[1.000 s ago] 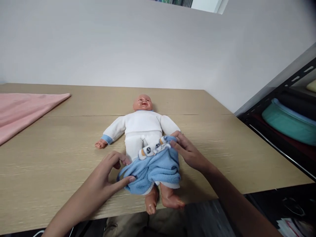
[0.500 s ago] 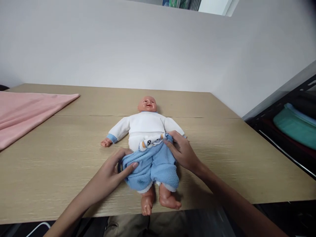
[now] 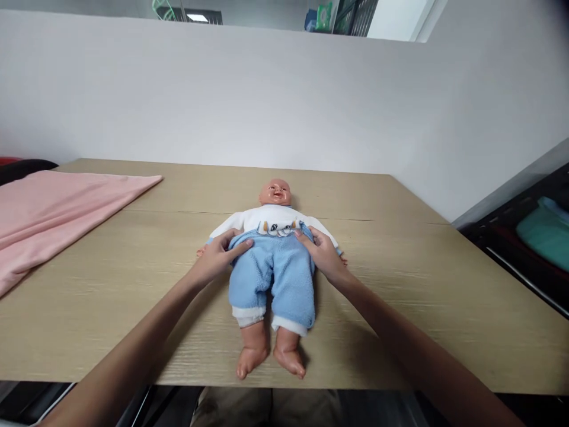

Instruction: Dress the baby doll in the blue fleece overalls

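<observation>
A baby doll [image 3: 275, 193] lies face up on the table, its feet toward me. It wears a white long-sleeved top [image 3: 268, 216] with blue cuffs and light blue trousers [image 3: 291, 276] with white hems. At the waist a white printed panel [image 3: 280, 228] shows above the blue cloth. My left hand [image 3: 222, 252] grips the trousers' waistband at the left hip, thumb on top and fingers mostly hidden. On the other hip, my right hand [image 3: 324, 252] pinches the waistband's right side. The doll's bare feet [image 3: 253, 353] stick out below the hems.
On the left of the wooden table [image 3: 400, 284] a pink cloth [image 3: 66, 207] is spread, with a dark object [image 3: 29, 169] behind it. A pale wall [image 3: 222, 95] rises at the back. At the right stands a dark rack holding a green folded cloth [image 3: 544, 234].
The trousers' waistband has been drawn up over the doll's belly, both hands moving up with it. The legs now lie straighter and the printed panel sits flat. The view has shifted slightly.
</observation>
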The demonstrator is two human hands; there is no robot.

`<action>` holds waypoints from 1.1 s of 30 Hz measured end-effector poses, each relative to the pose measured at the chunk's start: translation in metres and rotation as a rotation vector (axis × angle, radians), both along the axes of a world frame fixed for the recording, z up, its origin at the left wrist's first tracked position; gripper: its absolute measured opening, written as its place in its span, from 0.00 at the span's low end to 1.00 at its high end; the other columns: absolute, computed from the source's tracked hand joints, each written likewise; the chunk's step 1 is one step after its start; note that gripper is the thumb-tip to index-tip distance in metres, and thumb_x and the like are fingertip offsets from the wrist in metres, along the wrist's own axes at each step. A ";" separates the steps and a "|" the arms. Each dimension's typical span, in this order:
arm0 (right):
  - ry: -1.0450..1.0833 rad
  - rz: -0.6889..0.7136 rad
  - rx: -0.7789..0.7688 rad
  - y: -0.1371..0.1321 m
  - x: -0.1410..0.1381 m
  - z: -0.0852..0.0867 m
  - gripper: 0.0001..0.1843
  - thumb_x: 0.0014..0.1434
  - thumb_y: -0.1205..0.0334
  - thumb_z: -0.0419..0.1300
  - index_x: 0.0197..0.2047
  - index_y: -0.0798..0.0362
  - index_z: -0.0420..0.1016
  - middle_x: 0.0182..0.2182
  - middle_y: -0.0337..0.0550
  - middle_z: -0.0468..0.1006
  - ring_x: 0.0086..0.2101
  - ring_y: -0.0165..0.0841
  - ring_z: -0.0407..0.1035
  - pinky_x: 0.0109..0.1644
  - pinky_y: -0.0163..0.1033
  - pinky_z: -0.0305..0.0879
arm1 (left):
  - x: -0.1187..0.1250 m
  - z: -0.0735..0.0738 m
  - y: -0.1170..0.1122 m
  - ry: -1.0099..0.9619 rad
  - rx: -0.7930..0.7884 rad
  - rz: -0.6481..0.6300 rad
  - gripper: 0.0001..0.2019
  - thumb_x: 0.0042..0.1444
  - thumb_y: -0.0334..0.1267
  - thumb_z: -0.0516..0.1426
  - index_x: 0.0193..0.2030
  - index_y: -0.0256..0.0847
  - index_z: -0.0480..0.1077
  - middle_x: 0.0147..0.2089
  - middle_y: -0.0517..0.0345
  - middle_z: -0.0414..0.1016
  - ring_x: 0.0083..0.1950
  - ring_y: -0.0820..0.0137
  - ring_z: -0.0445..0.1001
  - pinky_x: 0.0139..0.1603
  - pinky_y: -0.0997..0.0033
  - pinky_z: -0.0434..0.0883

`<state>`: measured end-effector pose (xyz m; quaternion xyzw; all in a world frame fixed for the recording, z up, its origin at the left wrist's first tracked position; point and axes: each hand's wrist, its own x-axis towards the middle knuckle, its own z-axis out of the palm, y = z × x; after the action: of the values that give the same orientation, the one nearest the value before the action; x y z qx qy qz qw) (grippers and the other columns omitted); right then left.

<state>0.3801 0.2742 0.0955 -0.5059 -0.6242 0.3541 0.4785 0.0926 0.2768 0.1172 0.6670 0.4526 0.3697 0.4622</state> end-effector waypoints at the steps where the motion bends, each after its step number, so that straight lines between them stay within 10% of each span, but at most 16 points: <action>1: -0.002 0.003 0.003 -0.001 0.001 -0.002 0.19 0.69 0.40 0.61 0.45 0.48 0.75 0.43 0.44 0.79 0.47 0.42 0.73 0.55 0.43 0.71 | -0.003 0.000 0.000 0.000 0.025 -0.011 0.23 0.63 0.61 0.65 0.40 0.41 0.73 0.36 0.62 0.68 0.39 0.68 0.66 0.39 0.70 0.63; 11: -0.021 -0.001 -0.031 0.016 0.001 0.001 0.23 0.71 0.36 0.58 0.43 0.49 0.75 0.38 0.42 0.77 0.41 0.40 0.70 0.48 0.42 0.68 | 0.003 -0.006 0.033 -0.060 -0.108 -0.057 0.26 0.64 0.64 0.63 0.48 0.40 0.77 0.46 0.54 0.79 0.49 0.60 0.73 0.49 0.66 0.69; 19: 0.033 -0.007 -0.218 -0.037 0.035 -0.027 0.20 0.63 0.39 0.66 0.38 0.49 0.77 0.37 0.43 0.78 0.43 0.42 0.70 0.53 0.46 0.69 | -0.035 -0.016 0.009 0.021 -0.104 -0.234 0.18 0.58 0.47 0.69 0.52 0.45 0.76 0.54 0.52 0.82 0.58 0.54 0.77 0.65 0.59 0.72; 26: 0.476 0.070 -0.409 -0.038 0.016 -0.032 0.31 0.63 0.33 0.65 0.60 0.43 0.78 0.53 0.49 0.85 0.55 0.48 0.78 0.62 0.56 0.75 | 0.002 -0.037 0.002 -0.363 -0.248 0.153 0.23 0.57 0.54 0.67 0.52 0.42 0.76 0.46 0.53 0.84 0.50 0.58 0.80 0.54 0.63 0.74; 33: 0.575 0.016 -0.459 -0.040 0.014 -0.025 0.33 0.57 0.35 0.72 0.60 0.43 0.80 0.56 0.47 0.85 0.59 0.49 0.77 0.67 0.55 0.73 | 0.003 -0.045 0.003 -0.409 -0.303 0.187 0.17 0.56 0.51 0.69 0.46 0.42 0.81 0.35 0.58 0.84 0.42 0.57 0.81 0.47 0.60 0.75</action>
<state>0.3943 0.2346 0.0706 -0.4750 -0.3725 0.6164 0.5057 0.0960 0.2799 0.0720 0.4572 0.4595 0.4659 0.6023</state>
